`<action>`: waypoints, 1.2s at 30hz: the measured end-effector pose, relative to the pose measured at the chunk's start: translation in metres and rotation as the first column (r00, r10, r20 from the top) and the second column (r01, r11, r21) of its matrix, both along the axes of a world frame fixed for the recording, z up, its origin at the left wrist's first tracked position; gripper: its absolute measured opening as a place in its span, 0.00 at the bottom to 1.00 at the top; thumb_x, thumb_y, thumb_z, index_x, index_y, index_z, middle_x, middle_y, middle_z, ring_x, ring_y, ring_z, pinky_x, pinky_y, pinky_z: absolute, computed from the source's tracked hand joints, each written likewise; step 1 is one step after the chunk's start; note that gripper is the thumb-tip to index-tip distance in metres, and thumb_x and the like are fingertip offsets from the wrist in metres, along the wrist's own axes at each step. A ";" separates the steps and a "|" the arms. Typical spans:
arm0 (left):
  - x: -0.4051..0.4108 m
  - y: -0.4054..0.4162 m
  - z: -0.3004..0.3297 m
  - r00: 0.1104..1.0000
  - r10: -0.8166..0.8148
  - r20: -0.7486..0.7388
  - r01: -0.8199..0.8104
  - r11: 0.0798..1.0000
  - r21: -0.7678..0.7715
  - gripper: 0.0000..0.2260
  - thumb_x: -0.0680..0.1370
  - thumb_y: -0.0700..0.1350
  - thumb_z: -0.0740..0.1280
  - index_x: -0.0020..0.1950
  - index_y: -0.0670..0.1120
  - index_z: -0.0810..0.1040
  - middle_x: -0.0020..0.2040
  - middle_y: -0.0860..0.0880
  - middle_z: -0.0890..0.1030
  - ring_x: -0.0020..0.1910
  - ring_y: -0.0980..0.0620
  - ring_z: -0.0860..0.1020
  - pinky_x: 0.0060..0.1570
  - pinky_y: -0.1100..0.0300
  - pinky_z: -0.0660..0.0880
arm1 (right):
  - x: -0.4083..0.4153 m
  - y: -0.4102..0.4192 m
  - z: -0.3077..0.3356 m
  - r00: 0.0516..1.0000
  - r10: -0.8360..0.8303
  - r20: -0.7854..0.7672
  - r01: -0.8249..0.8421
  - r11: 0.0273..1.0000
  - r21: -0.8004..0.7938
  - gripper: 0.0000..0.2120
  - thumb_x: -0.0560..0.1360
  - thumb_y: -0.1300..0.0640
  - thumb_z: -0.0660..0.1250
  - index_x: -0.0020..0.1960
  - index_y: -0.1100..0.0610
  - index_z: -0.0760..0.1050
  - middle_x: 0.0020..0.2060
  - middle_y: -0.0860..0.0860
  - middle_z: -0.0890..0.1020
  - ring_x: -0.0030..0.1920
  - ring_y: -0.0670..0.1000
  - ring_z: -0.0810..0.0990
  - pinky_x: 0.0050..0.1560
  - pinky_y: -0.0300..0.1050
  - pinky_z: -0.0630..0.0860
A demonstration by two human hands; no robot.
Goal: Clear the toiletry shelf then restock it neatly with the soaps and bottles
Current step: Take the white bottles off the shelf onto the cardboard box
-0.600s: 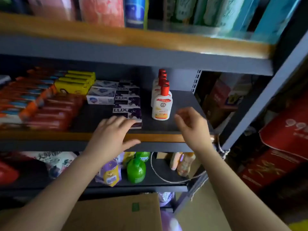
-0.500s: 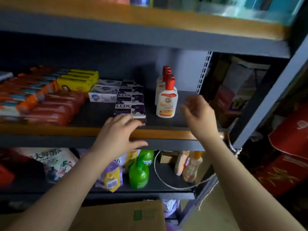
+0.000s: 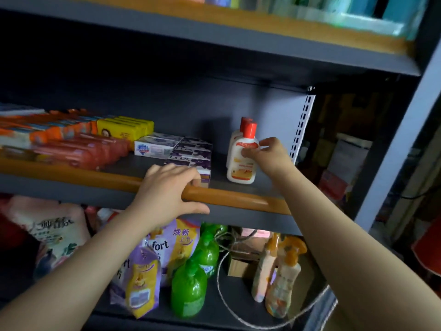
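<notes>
Shelf holds upright front bottle, cap up, right hand gripping.

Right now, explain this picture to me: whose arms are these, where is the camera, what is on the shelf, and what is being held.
No machine here: a person's two bare arms, filmed by a camera worn on their head, looking forward and down. The left hand rests on the wooden front edge of the shelf, in front of the purple soap boxes. The right hand touches the front white bottle with a red cap, fingers curling onto it; it stands upright. Further left lie yellow soap bars and red packs.
</notes>
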State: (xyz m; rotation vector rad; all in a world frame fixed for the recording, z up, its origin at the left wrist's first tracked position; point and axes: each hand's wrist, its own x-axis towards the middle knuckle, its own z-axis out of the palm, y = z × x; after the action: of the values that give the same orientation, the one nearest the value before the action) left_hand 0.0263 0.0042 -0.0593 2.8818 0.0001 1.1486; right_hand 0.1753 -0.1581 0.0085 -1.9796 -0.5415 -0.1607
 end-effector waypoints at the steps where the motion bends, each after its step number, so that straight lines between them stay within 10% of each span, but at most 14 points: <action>1: 0.000 0.000 0.000 1.000 0.005 -0.004 -0.005 1.000 0.005 0.26 0.59 0.73 0.57 0.42 0.54 0.72 0.41 0.58 0.77 0.42 0.50 0.73 0.41 0.56 0.59 | 0.001 0.001 0.001 1.000 0.010 -0.003 -0.010 1.000 0.004 0.24 0.72 0.53 0.71 0.63 0.60 0.66 0.58 0.55 0.76 0.57 0.55 0.76 0.51 0.46 0.71; 9: -0.006 -0.005 -0.001 0.999 0.036 0.028 -0.037 0.999 0.029 0.25 0.62 0.72 0.57 0.43 0.53 0.72 0.41 0.58 0.76 0.40 0.51 0.74 0.41 0.56 0.62 | 0.005 0.008 0.002 0.997 0.071 -0.028 -0.070 0.997 0.020 0.22 0.66 0.54 0.76 0.54 0.56 0.69 0.51 0.54 0.79 0.51 0.56 0.80 0.54 0.53 0.77; 17: -0.021 -0.019 0.019 0.998 -0.063 -0.015 0.057 0.966 -0.250 0.24 0.73 0.55 0.67 0.67 0.50 0.68 0.61 0.54 0.72 0.63 0.55 0.68 0.60 0.63 0.63 | -0.038 -0.025 0.008 0.885 0.078 0.460 -0.117 0.991 0.057 0.14 0.71 0.56 0.72 0.54 0.54 0.74 0.45 0.48 0.80 0.45 0.46 0.77 0.46 0.39 0.73; 21: -0.039 -0.044 0.033 0.959 -0.182 0.219 0.261 0.868 -0.422 0.24 0.71 0.51 0.72 0.64 0.54 0.69 0.56 0.60 0.74 0.55 0.63 0.73 0.52 0.71 0.68 | -0.081 -0.036 -0.001 0.864 0.414 0.288 -0.500 0.773 0.391 0.09 0.72 0.61 0.70 0.49 0.51 0.74 0.40 0.46 0.81 0.42 0.47 0.79 0.43 0.42 0.78; 26: -0.065 -0.062 0.025 0.926 -0.211 0.314 0.367 0.703 -0.609 0.16 0.69 0.49 0.75 0.50 0.60 0.71 0.43 0.57 0.80 0.41 0.61 0.79 0.37 0.68 0.75 | -0.115 -0.026 -0.024 0.706 0.706 0.046 -0.589 0.550 0.592 0.12 0.69 0.56 0.69 0.51 0.59 0.74 0.37 0.51 0.80 0.36 0.48 0.79 0.33 0.37 0.75; 36: -0.086 -0.041 -0.007 0.908 -0.066 0.415 0.262 0.862 -0.435 0.20 0.65 0.42 0.77 0.55 0.51 0.76 0.47 0.61 0.78 0.46 0.64 0.75 0.41 0.76 0.70 | -0.122 -0.030 -0.049 0.753 0.658 0.002 -0.527 0.602 0.601 0.10 0.69 0.56 0.70 0.49 0.58 0.78 0.41 0.52 0.81 0.40 0.47 0.79 0.36 0.37 0.73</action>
State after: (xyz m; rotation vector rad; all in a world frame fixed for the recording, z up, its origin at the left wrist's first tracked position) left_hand -0.0593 -0.0373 -0.0665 2.1425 0.0199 1.4217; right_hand 0.0533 -0.1881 -0.0409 -1.1172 -0.8705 0.2989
